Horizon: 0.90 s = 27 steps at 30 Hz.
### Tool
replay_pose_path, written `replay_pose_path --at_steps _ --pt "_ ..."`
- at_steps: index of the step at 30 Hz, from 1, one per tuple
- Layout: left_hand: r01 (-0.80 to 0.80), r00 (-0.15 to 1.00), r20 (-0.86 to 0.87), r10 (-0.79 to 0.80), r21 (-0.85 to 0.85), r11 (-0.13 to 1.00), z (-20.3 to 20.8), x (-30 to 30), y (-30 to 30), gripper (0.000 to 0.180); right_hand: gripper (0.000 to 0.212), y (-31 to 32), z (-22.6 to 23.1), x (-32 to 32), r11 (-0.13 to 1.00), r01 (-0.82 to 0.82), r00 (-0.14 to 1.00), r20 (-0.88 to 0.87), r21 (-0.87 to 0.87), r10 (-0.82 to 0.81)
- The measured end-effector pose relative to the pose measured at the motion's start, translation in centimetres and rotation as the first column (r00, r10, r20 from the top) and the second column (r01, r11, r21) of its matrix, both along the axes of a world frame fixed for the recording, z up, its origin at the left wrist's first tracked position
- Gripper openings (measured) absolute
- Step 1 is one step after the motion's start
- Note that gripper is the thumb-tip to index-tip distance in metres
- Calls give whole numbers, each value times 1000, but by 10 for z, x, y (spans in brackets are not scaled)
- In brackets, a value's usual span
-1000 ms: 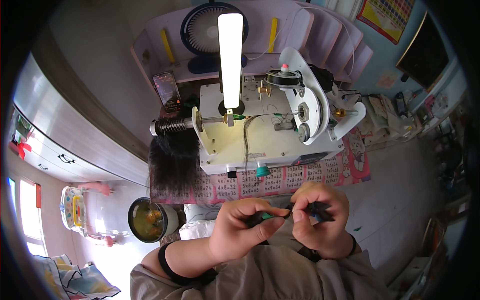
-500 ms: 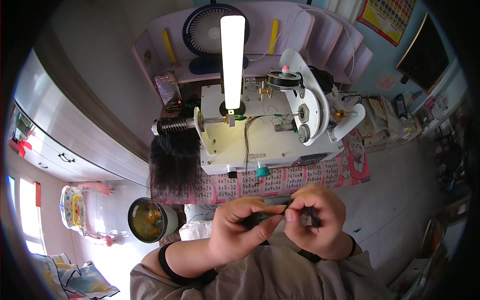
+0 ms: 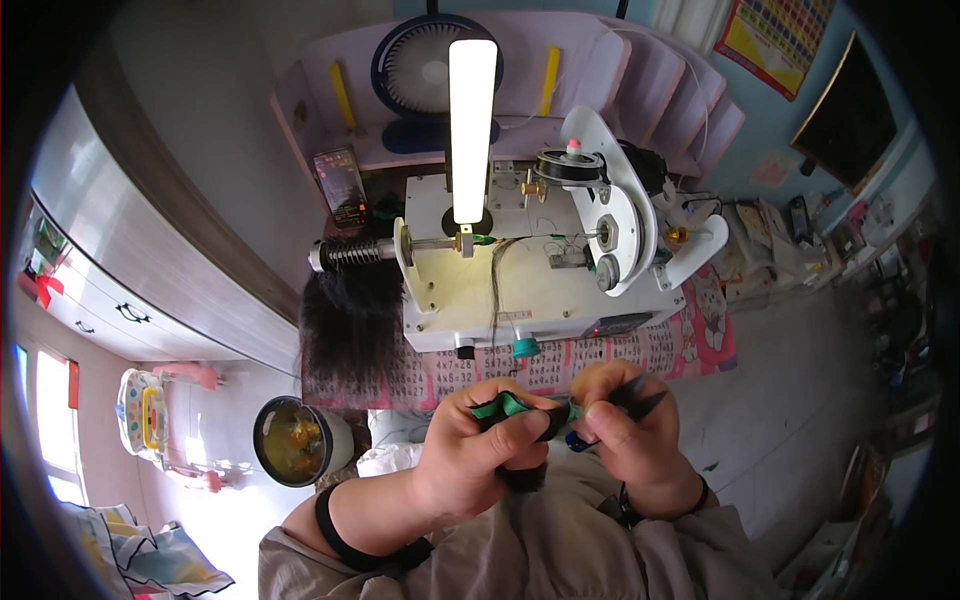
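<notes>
My left hand point(image 3: 465, 445) is closed around a green and black strip point(image 3: 506, 405), low in front of the table. A dark hair-like tuft point(image 3: 522, 478) pokes out below those fingers. Close on the other side, my right hand point(image 3: 640, 435) pinches the strip's other end between thumb and finger. A dark, motion-blurred piece point(image 3: 638, 398) shows within the right fingers; its kind is unclear. Beyond both hands stands a white winding machine point(image 3: 470, 325). Thin dark strands point(image 3: 496, 290) hang from its horizontal wire, which has green bits on it.
A bright lamp bar point(image 3: 472, 130) rises over the machine, before a blue fan point(image 3: 432, 70). Dark hair point(image 3: 350, 330) hangs at the machine's left. A phone point(image 3: 341, 187) leans behind it. At lower left stands a bucket point(image 3: 343, 450) of liquid; papers point(image 3: 757, 235) lie to the right.
My hands have turned and drawn slightly apart, exposing more of the green and black strip and the tuft beneath. The dark piece in my right hand has swung upward.
</notes>
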<state>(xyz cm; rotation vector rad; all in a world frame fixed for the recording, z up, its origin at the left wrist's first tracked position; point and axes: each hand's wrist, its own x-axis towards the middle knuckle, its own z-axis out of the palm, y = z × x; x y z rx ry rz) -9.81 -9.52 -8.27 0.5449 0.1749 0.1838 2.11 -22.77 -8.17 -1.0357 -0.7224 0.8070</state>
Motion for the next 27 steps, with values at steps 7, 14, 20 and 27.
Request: replay_pose_path --at_steps 7,14,20,27 --pt "-165 985 41 166 475 865 -1 1 -5 9 38 7 6 0 948 269 664 681 170 -310" --pt "-153 988 79 132 600 785 -6 -4 -3 10 15 6 6 -2 965 245 811 527 92 -256" --pt "17 996 92 -21 43 999 1 0 -6 9 13 2 0 -9 994 17 996 -86 109 -7" --pt "-3 998 60 6 -35 999 0 -3 -6 7 18 0 -2 -13 985 -13 950 -306 171 66"
